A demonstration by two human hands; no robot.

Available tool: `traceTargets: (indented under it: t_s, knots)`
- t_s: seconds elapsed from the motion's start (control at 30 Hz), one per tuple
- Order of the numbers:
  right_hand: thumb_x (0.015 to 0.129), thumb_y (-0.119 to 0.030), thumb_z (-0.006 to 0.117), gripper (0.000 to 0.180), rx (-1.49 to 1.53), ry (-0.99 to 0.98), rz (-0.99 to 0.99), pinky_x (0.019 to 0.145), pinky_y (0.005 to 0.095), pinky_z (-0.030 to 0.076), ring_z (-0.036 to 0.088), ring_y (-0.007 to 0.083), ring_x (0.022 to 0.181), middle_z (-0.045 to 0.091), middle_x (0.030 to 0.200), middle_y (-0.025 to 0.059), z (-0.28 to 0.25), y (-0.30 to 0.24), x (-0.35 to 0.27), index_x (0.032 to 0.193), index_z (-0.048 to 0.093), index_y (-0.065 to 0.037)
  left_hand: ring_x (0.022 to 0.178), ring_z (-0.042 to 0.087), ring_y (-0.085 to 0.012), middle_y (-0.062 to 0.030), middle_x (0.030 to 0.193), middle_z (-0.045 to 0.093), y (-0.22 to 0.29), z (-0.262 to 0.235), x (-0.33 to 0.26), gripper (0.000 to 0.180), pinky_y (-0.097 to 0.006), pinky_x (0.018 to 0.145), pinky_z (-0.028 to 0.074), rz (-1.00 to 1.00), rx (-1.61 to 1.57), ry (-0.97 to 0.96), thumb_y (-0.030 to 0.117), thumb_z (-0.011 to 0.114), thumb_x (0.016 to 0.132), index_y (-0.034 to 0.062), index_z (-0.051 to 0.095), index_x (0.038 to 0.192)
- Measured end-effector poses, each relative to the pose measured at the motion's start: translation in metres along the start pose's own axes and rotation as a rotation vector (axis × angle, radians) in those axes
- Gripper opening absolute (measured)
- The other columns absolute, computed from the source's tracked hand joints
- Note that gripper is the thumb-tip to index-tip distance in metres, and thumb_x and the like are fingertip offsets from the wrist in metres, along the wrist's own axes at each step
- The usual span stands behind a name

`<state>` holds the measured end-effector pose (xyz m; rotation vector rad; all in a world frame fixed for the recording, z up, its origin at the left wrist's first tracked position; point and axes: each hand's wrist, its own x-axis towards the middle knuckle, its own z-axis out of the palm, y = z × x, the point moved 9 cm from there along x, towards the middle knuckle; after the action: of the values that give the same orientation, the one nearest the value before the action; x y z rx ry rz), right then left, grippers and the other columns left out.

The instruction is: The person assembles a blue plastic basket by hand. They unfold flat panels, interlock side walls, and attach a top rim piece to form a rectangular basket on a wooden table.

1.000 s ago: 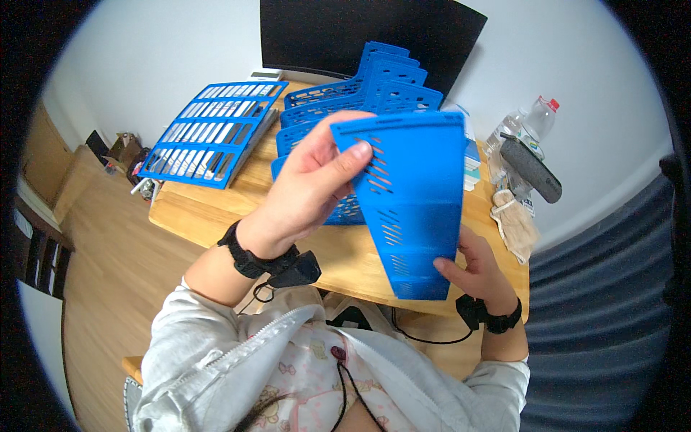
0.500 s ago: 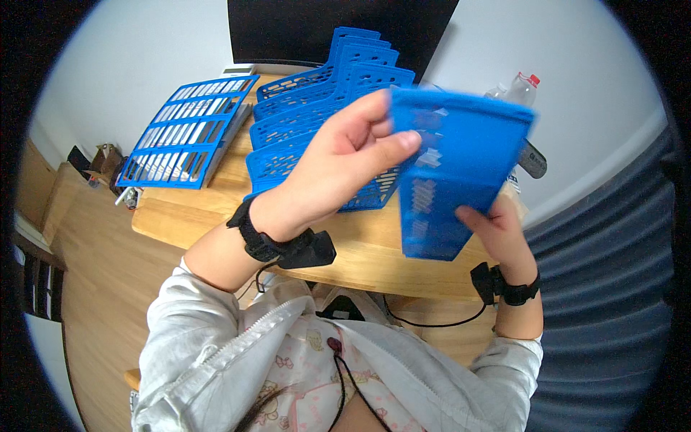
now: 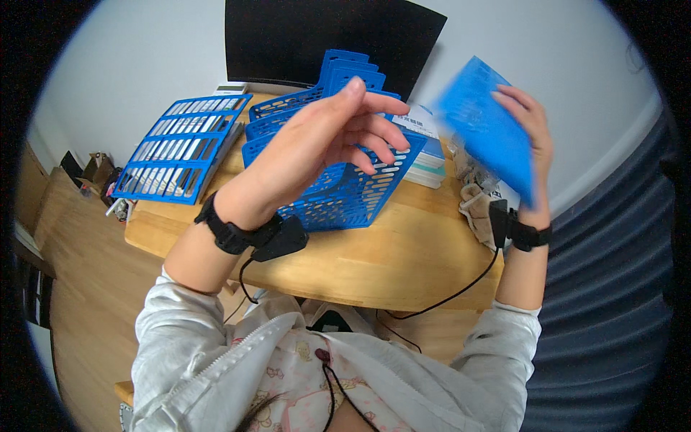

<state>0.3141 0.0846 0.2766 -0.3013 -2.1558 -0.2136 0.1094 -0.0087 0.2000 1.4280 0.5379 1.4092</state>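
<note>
My right hand (image 3: 533, 129) grips the right edge of a flat blue folder (image 3: 482, 115), raised above the right side of the table and tilted; motion blurs its left and lower edges. Its fingers lie over the folder's upper right side. My left hand (image 3: 324, 137) is empty, fingers apart and half curled, in the air before a blue slotted file rack (image 3: 374, 191). It hides part of the rack, whose stepped dividers rise toward the back. I cannot tell whether the rack's slots hold anything.
A blue slotted panel (image 3: 180, 147) leans at the table's left. Books (image 3: 426, 169) are stacked right of the rack, and a beige cloth item (image 3: 476, 209) lies at the right edge. A black screen (image 3: 324, 36) stands behind. Dark curtain (image 3: 604, 288) hangs at right.
My left hand has let go of the folder and moved left. My right hand has carried the folder up and to the right, turning it and uncovering the books and cloth item.
</note>
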Motion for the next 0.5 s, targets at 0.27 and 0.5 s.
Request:
traceTargets:
  t_s: [0.27,0.5]
  knots:
    - [0.082,-0.006,0.056,0.041,-0.419,-0.070,-0.243,0.098,0.0390,0.036,0.048,0.0278,0.115,0.052,0.127,0.0076,0.056,-0.037,0.021,0.120,0.059,-0.020,0.060,0.056,-0.0057,-0.0025,0.079,0.059,-0.014,-0.002,0.003,0.023,-0.016,0.049,0.044,-0.097,-0.029,0.081,0.022,0.050,0.094,0.0023,0.051,0.104]
    - [0.082,-0.005,0.058,0.041,0.057,0.029,0.037,0.098,0.0398,0.038,0.046,0.0312,0.117,0.043,0.133,0.0142,0.019,-0.061,0.011,0.122,0.054,-0.012,0.064,0.053,-0.0058,-0.0029,0.085,0.056,-0.016,-0.007,0.001,0.022,-0.018,0.056,0.045,0.031,0.085,0.187,0.017,0.046,0.096,0.0025,0.044,0.112]
